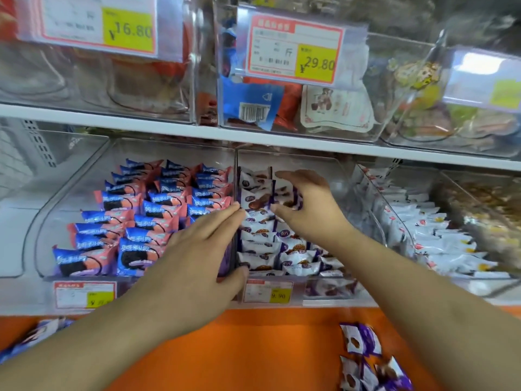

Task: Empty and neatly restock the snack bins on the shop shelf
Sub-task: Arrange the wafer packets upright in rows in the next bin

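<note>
A clear middle bin (338, 176) on the lower shelf holds rows of white-and-purple snack packets (262, 244). My right hand (307, 204) reaches into it, thumb and fingers pinching a small stack of these packets (284, 197) at the back of the bin. My left hand (205, 244) lies with straight fingers against the bin's left wall, fingertips touching the packets, thumb at the bin's front edge. The bin to the left (70, 193) is filled with neat rows of blue-and-pink cookie packets (135, 218).
Loose purple packets (363, 354) lie on the orange ledge (239, 348) below, with more at its far left (36, 334). A bin of white packets (434, 235) stands to the right. Upper-shelf bins carry price tags (293, 49).
</note>
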